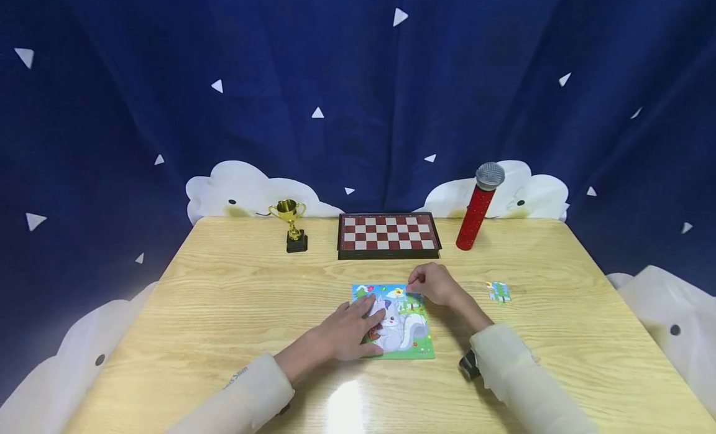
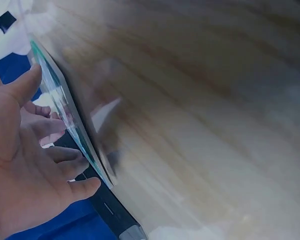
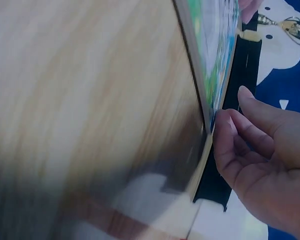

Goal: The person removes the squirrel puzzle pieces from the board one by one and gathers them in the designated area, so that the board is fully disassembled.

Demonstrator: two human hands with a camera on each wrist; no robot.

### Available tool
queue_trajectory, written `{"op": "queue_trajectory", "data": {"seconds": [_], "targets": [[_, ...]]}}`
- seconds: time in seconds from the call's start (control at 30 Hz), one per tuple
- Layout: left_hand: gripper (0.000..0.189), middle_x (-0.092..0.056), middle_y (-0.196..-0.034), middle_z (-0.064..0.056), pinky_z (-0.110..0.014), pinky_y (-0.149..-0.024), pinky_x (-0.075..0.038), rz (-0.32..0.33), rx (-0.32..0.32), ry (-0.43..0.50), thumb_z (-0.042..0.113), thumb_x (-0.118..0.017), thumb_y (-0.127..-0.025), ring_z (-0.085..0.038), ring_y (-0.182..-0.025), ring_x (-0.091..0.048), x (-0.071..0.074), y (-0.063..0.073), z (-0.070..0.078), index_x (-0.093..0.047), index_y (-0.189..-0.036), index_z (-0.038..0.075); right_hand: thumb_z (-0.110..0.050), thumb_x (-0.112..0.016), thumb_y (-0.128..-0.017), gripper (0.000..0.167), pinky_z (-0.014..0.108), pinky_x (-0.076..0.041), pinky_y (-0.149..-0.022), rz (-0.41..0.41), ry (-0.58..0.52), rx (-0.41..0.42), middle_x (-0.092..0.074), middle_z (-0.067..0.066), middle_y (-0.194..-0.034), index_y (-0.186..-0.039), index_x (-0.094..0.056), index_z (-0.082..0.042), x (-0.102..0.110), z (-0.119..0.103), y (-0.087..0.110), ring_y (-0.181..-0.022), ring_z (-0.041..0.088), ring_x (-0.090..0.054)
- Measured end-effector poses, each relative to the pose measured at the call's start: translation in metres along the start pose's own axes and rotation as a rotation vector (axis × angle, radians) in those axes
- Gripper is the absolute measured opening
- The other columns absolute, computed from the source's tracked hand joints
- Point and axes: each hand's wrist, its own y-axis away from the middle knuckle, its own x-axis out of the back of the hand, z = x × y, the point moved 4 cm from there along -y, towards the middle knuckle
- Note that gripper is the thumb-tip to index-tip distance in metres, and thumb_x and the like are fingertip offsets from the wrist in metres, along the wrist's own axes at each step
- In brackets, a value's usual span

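Note:
A jigsaw puzzle [image 1: 411,353] with a white squirrel picture lies flat on the table, green along its near edge and blue along its far one. My left hand [image 1: 352,331] rests across its left part, fingers spread and covering some of the picture. In the left wrist view that hand [image 2: 37,155] reaches over the board's edge. At the far right corner, the curled fingers of my right hand [image 1: 433,283] touch the puzzle's edge. The right wrist view shows the index fingertip [image 3: 222,116] right at that corner and the thumb apart from it; I cannot tell whether a piece is held.
To the right lies a small joined bit of puzzle [image 1: 500,291] with a tree on it. Behind the puzzle sits a red-and-white chessboard [image 1: 388,234], between a gold trophy cup [image 1: 288,216] and a red microphone [image 1: 474,216]. A dark blue curtain [image 1: 358,67] hangs behind the wooden table [image 1: 235,297].

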Motion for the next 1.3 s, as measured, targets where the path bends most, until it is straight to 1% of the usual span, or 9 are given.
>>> {"op": "queue_trajectory", "data": {"seconds": [0.23, 0.43, 0.57, 0.67, 0.8, 0.97, 1.03, 1.2, 1.3], "targets": [[0.079, -0.018, -0.158, -0.017, -0.049, -0.113, -0.031, -0.029, 0.027, -0.025, 0.062, -0.05, -0.088, -0.028, -0.147, -0.019, -0.003, 0.002, 0.001, -0.031, -0.15, 0.017, -0.017, -0.073, -0.083, 0.009, 0.023, -0.041, -0.056, -0.015, 0.003, 0.02, -0.061, 0.0, -0.07, -0.083, -0.068, -0.008, -0.011, -0.01, 0.002, -0.064, 0.011, -0.05], [0.078, -0.018, -0.158, -0.016, -0.049, -0.113, -0.03, -0.047, 0.037, -0.029, 0.061, -0.051, -0.088, -0.027, -0.147, -0.018, -0.003, 0.001, 0.002, -0.03, -0.15, 0.018, -0.013, -0.073, -0.083, 0.008, 0.02, -0.043, -0.055, -0.05, -0.013, 0.005, -0.061, 0.0, -0.07, -0.084, -0.068, -0.007, -0.019, -0.017, 0.005, -0.063, 0.009, -0.052], [0.077, -0.019, -0.158, -0.016, -0.049, -0.113, -0.031, -0.05, 0.044, -0.047, 0.061, -0.051, -0.088, -0.028, -0.147, -0.019, -0.003, 0.0, 0.002, -0.031, -0.15, 0.019, -0.01, -0.072, -0.082, 0.01, 0.021, -0.044, -0.057, -0.057, -0.026, 0.0, -0.059, 0.001, -0.072, -0.088, -0.067, -0.005, -0.019, -0.021, 0.006, -0.065, 0.01, -0.051], [0.077, -0.019, -0.158, -0.017, -0.049, -0.113, -0.031, -0.055, 0.052, -0.055, 0.062, -0.051, -0.088, -0.028, -0.147, -0.019, -0.002, 0.001, 0.002, -0.031, -0.149, 0.019, -0.01, -0.072, -0.082, 0.014, 0.022, -0.043, -0.059, -0.069, -0.033, 0.005, -0.057, 0.001, -0.073, -0.094, -0.066, -0.004, -0.019, -0.022, 0.006, -0.066, 0.011, -0.05], [0.078, -0.018, -0.158, -0.017, -0.048, -0.113, -0.03, -0.067, 0.061, -0.055, 0.062, -0.051, -0.087, -0.028, -0.147, -0.019, 0.0, 0.001, 0.002, -0.03, -0.15, 0.02, -0.011, -0.072, -0.083, 0.017, 0.022, -0.04, -0.058, -0.086, -0.03, 0.004, -0.054, 0.001, -0.071, -0.098, -0.067, -0.007, -0.019, -0.022, 0.005, -0.065, 0.011, -0.047], [0.079, -0.018, -0.158, -0.017, -0.048, -0.113, -0.03, -0.072, 0.067, -0.054, 0.062, -0.051, -0.087, -0.028, -0.147, -0.019, 0.0, 0.002, 0.002, -0.03, -0.15, 0.02, -0.011, -0.071, -0.083, 0.013, 0.023, -0.039, -0.058, -0.087, -0.013, 0.021, -0.053, 0.0, -0.069, -0.096, -0.068, -0.008, -0.019, -0.022, 0.003, -0.064, 0.011, -0.046], [0.079, -0.016, -0.158, -0.018, -0.048, -0.114, -0.029, -0.077, 0.078, -0.033, 0.062, -0.051, -0.087, -0.028, -0.147, -0.018, -0.001, 0.002, 0.002, -0.029, -0.15, 0.021, -0.011, -0.071, -0.084, 0.012, 0.023, -0.039, -0.059, -0.086, -0.01, 0.027, -0.053, 0.0, -0.068, -0.095, -0.068, -0.008, -0.019, -0.021, 0.003, -0.063, 0.012, -0.046], [0.078, -0.014, -0.158, -0.019, -0.05, -0.114, -0.028, -0.083, 0.102, 0.007, 0.063, -0.052, -0.086, -0.03, -0.147, -0.017, -0.002, 0.003, -0.001, -0.028, -0.15, 0.025, -0.012, -0.07, -0.084, 0.011, 0.022, -0.039, -0.057, -0.093, -0.025, 0.023, -0.051, 0.0, -0.068, -0.094, -0.066, -0.009, -0.018, -0.021, 0.003, -0.062, 0.012, -0.046], [0.078, -0.014, -0.158, -0.019, -0.051, -0.114, -0.028, -0.082, 0.101, 0.004, 0.063, -0.053, -0.086, -0.03, -0.147, -0.018, -0.002, 0.002, -0.001, -0.029, -0.15, 0.026, -0.011, -0.07, -0.085, 0.009, 0.022, -0.039, -0.054, -0.092, -0.039, 0.026, -0.051, 0.0, -0.067, -0.092, -0.065, -0.009, -0.018, -0.021, 0.004, -0.06, 0.012, -0.046]]}}
